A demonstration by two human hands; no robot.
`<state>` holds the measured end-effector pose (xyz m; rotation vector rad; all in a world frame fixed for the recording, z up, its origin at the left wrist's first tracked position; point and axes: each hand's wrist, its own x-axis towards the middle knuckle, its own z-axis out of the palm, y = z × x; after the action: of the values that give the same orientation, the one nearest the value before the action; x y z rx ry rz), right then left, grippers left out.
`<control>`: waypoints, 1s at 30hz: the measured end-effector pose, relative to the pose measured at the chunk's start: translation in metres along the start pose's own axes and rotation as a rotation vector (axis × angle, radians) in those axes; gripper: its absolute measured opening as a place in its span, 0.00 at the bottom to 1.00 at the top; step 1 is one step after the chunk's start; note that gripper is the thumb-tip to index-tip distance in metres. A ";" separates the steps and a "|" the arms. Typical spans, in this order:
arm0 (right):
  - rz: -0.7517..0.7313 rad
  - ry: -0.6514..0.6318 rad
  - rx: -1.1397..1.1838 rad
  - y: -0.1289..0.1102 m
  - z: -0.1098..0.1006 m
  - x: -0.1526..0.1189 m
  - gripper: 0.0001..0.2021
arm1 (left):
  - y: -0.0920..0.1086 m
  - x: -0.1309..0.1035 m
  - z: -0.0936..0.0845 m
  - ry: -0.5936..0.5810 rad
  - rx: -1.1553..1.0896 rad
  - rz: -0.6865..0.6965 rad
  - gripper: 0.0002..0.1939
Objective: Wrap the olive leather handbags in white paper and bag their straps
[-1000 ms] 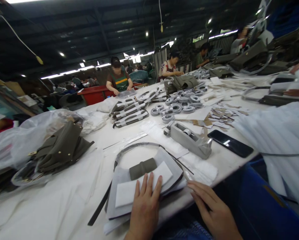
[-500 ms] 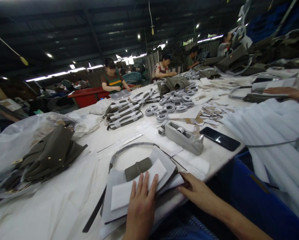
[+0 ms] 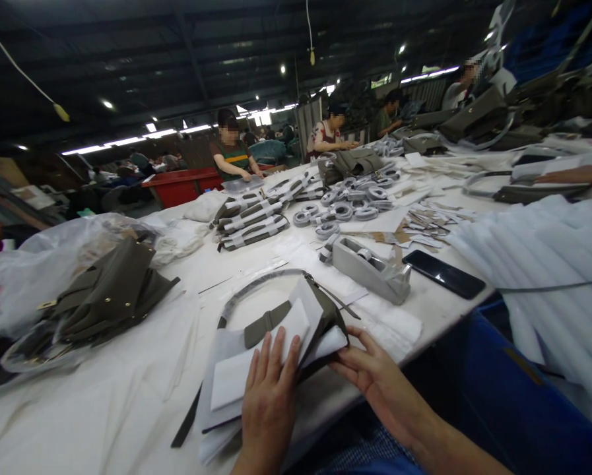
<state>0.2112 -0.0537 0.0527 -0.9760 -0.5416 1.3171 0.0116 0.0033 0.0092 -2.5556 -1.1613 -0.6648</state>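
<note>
An olive bag (image 3: pixel 332 312) with a wrapped, arched handle lies at the near table edge, white sheets over its front. My left hand (image 3: pixel 270 389) rests flat, fingers apart, on a folded white foam sheet (image 3: pixel 229 384) on the bag. At the bag's right side, my right hand (image 3: pixel 369 363) pinches the edge by a white padded roll (image 3: pixel 328 343) that sticks out of the bag. An olive flap piece (image 3: pixel 266 323) shows above the foam sheet. A dark strap end (image 3: pixel 187 419) extends at the bag's lower left.
Behind the bag stand a grey tape dispenser (image 3: pixel 369 269) and a black phone (image 3: pixel 444 274). Another olive bag (image 3: pixel 112 297) lies left. Wrapped straps (image 3: pixel 253 221) and coils (image 3: pixel 342 211) are piled farther back. White foam (image 3: pixel 558 257) fills the right side. Several people work beyond.
The bag's right side has lifted and bent inward, showing more of the olive body and the white roll. My right hand has moved left and now grips closer to the bag. The view has shifted slightly.
</note>
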 end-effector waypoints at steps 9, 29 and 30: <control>-0.057 -0.088 -0.076 -0.003 0.002 -0.001 0.18 | 0.000 -0.001 0.006 0.051 -0.005 -0.019 0.42; -1.256 -0.142 -1.858 -0.042 -0.089 0.113 0.13 | -0.045 0.002 0.030 0.158 -0.008 0.032 0.41; -1.284 -0.058 -1.850 -0.056 -0.089 0.107 0.14 | -0.048 0.001 0.032 0.161 -0.006 0.044 0.40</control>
<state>0.3372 0.0259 0.0335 -1.4413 -2.0889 -0.6853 -0.0142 0.0481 -0.0158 -2.4714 -1.0493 -0.8470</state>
